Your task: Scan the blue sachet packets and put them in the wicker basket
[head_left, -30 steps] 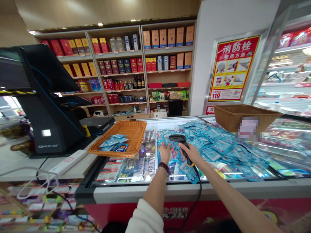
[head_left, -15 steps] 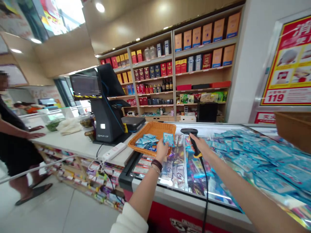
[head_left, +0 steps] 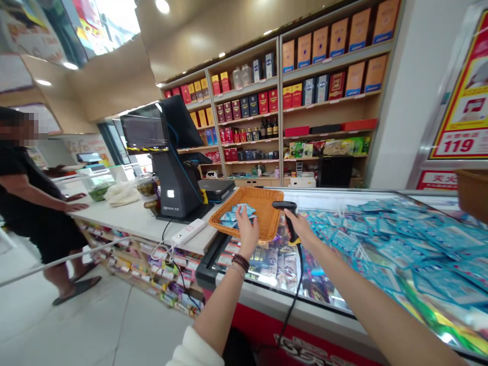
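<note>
My left hand point(head_left: 247, 233) is open over the wicker basket point(head_left: 265, 213), its fingertips close to a small pile of blue sachets point(head_left: 237, 216) lying in it. My right hand point(head_left: 299, 227) grips a black corded barcode scanner point(head_left: 285, 216), with the scanner head pointing left beside the basket's right rim. Many more blue sachets point(head_left: 404, 246) are spread over the glass top of the chest freezer point(head_left: 274, 264), to the right of my right hand.
A black POS terminal point(head_left: 175, 175) and a white power strip point(head_left: 187, 232) stand on the white counter point(head_left: 125, 218) left of the freezer. Beyond it stands a person in black point(head_left: 30, 203). Shelves of boxed liquor point(head_left: 290, 101) fill the back wall.
The blue sachet held in my left hand no longer shows there, and that hand is open over the basket. My right hand and the scanner have moved left, closer to the basket.
</note>
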Available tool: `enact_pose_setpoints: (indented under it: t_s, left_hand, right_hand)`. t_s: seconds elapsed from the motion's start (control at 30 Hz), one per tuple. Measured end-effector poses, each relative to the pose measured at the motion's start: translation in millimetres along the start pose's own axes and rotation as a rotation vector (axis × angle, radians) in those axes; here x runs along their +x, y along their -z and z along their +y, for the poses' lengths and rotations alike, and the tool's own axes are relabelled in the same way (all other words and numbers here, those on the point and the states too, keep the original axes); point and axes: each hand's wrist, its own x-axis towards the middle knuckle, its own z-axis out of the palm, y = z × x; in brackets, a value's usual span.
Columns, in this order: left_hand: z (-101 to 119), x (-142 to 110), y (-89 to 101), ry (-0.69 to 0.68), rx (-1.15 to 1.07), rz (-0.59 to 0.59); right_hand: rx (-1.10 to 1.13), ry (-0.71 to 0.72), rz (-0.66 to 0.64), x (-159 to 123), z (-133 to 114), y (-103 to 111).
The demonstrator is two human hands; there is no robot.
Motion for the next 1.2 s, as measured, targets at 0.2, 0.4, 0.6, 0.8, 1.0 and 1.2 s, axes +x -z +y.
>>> enact_pose_setpoints:
  t_s: [0.2,0.4,0.6,0.8,1.0,1.2]
  left_hand:
    - [53,-55,-78.6,-0.208,-0.212,-0.332]
    - [101,-100,-163.5,-0.087,-0.047,-0.636]
    - [121,-108,-199.9,0.011,0.202,-0.651]
    - [98,-97,-198.1,0.148,0.025,-0.566]
    - [74,-96,-194.7,0.299,-0.353,-0.431]
    - [76,-98,-193.1,0.327,-0.455,-0.425]
  right_hand:
    - [-0.006,0.084,0.168,-21,-20,85]
    - [0.001,0.119,0.382,-53,-34,183]
    - [0.001,0.11,0.473,-77,-11,229]
    - [0.023,0.074,0.443,-76,12,225]
    - [-0.043,0.105,0.358,-70,15,207]
    - [-0.199,0.145,0.185,-73,14,192]
